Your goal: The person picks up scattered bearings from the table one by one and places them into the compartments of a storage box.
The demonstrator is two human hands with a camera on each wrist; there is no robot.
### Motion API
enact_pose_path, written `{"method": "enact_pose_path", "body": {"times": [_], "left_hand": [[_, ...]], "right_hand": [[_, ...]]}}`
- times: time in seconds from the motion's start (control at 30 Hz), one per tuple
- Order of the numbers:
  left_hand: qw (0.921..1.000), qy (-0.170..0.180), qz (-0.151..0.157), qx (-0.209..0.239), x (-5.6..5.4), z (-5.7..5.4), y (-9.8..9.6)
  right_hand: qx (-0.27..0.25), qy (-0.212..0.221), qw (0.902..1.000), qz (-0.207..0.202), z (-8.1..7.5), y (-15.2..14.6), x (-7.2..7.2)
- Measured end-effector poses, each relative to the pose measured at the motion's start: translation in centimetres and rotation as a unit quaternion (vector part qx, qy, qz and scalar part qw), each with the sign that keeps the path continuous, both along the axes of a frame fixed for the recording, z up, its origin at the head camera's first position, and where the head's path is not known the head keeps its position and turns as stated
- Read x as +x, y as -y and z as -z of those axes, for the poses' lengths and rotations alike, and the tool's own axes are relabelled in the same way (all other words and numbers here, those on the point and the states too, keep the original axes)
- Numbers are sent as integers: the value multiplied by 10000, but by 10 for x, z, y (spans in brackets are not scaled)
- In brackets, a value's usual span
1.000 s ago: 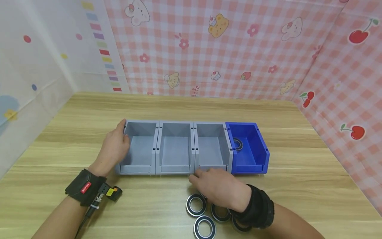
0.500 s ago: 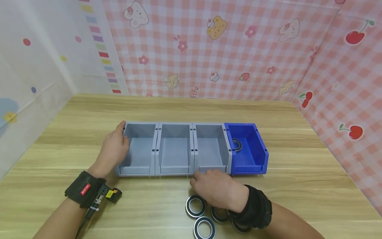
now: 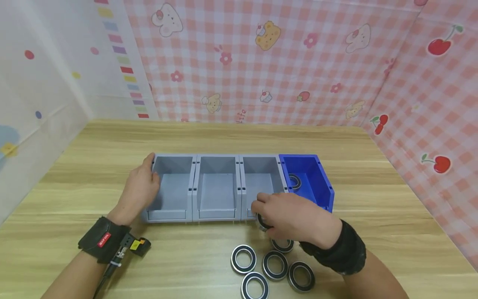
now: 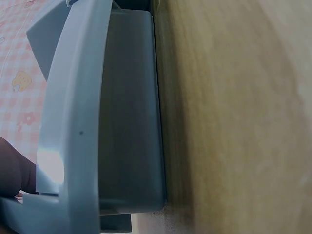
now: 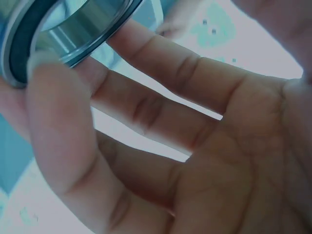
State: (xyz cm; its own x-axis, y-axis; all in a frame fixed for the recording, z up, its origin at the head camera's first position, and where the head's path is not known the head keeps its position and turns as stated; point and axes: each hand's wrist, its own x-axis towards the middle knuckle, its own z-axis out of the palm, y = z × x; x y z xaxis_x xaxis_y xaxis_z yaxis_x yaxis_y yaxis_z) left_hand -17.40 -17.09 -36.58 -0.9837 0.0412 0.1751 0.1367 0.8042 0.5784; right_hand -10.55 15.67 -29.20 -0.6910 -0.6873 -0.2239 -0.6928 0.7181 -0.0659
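Observation:
My right hand (image 3: 298,218) holds a black-sealed ball bearing (image 3: 263,224) above the front edge of the third grey bin (image 3: 255,182). The right wrist view shows the bearing's steel ring (image 5: 80,36) pinched between thumb and fingertips, the palm turned to the camera. At the row's left end, my left hand (image 3: 137,189) grips the side wall of the first grey storage bin (image 3: 175,191), thumb over the rim. That bin's grey rim (image 4: 73,107) fills much of the left wrist view, with a finger at lower left. Another bearing (image 3: 298,181) lies in the blue bin (image 3: 317,172).
Several more bearings (image 3: 275,277) lie flat on the wooden table (image 3: 179,261) in front of the bins. A second grey bin (image 3: 217,191) stands between the first and third. Patterned cloth (image 3: 231,62) closes off the back and sides.
My right hand has lifted a bearing from the table in front of the bins and moved up and slightly right, uncovering other bearings. My left hand keeps its hold on the bin.

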Motion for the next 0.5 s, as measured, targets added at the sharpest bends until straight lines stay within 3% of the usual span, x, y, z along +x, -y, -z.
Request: {"method": "enact_pose_path", "body": {"times": [0.27,0.5], "left_hand": [[10000,-77,16,-14,1,0,1],[10000,-52,-7,-29,0,1,1]], "right_hand": [[-440,-123,9963,727,-21,-31,-12],[-732,-1,9897,1230,-25,-56,-25]]}}
